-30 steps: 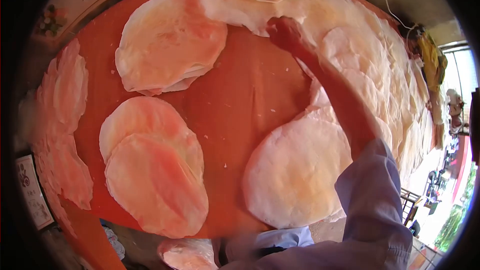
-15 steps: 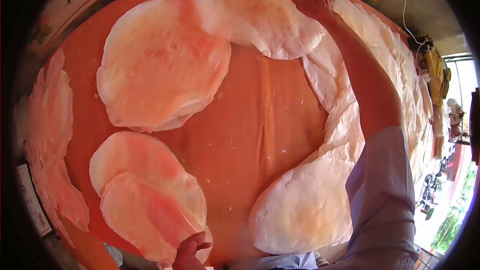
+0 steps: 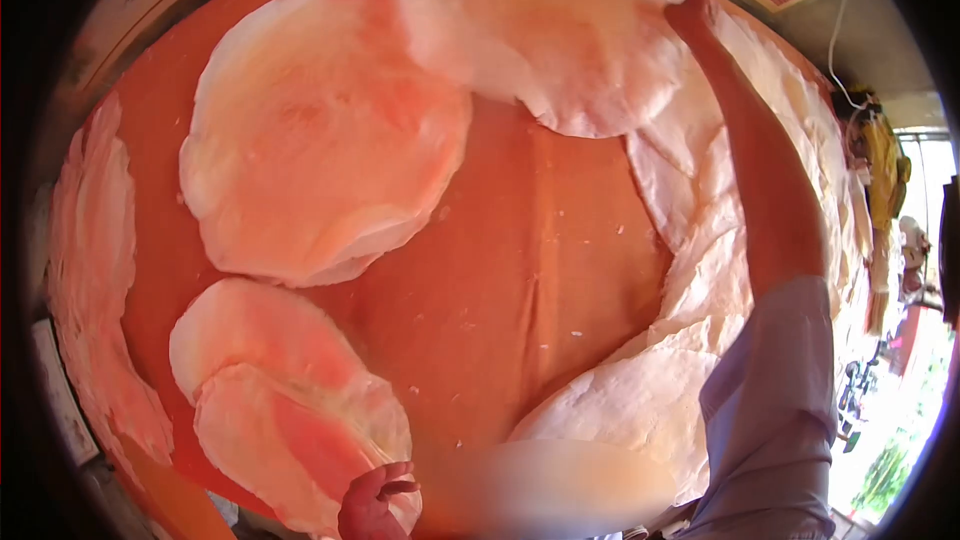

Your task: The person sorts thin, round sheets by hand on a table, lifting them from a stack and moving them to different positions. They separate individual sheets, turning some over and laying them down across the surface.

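At the top right, my right hand (image 3: pixel 692 6) is closed on the edge of a thin, round, pale pink sheet (image 3: pixel 545 30), which lies spread out to its left. My left hand (image 3: pixel 376 502) is low in the view, fingers loosely curled and apart, over the lower edge of an oval stack of similar sheets (image 3: pixel 290 410). Nothing shows in its grasp. A larger round stack (image 3: pixel 320 130) lies at the upper left, its right side meeting the spread sheet.
Overlapping pale sheets (image 3: pixel 690 270) run down the right side of the orange surface (image 3: pixel 480 270). More layered sheets (image 3: pixel 95 270) line the far left. A blurred patch covers the bottom centre. Yellow cloth (image 3: pixel 882 165) and a white cord hang at the right.
My right hand has moved right and its spread fingers have closed on the sheet's edge. The top sheet now reaches farther right and lies flatter. My left hand has barely moved.
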Demonstrator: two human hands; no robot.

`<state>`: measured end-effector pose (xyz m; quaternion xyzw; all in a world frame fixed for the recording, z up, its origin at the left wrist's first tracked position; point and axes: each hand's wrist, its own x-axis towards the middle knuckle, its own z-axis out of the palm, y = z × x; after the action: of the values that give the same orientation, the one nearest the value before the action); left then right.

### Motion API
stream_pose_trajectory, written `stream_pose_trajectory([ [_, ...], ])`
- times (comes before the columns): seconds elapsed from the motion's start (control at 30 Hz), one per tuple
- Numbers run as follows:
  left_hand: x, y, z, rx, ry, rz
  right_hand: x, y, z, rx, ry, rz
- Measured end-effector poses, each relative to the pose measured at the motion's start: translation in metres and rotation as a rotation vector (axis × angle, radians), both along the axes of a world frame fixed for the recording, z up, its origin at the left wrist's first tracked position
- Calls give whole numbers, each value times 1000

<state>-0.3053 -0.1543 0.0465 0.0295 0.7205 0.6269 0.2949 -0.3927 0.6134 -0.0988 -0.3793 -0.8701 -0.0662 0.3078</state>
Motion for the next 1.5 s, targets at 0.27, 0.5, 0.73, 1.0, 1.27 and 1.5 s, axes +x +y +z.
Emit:
stream_pose_trajectory([
  [0.27, 14, -13, 6, 156, -11, 0, -8, -369, 101, -220, -88, 953],
  [0.5, 24, -42, 15, 111, -29, -46, -30, -493, 72, -34, -326, 1014],
  [0.73, 33, -107, -3, 125, -15, 130, -41, -470, 62, 192, -345, 1326],
  [1.0, 16, -141, -16, 254, -197, 140, -82, -502, 229, 198, -235, 1094],
  [1.27, -53, -131, -13, 900, -630, 272, 73, -690, 243, -324, -311, 1203],
  [1.5, -53, -148, -28, 890, -616, 332, 121, -738, 171, -1044, -256, 1041],
])
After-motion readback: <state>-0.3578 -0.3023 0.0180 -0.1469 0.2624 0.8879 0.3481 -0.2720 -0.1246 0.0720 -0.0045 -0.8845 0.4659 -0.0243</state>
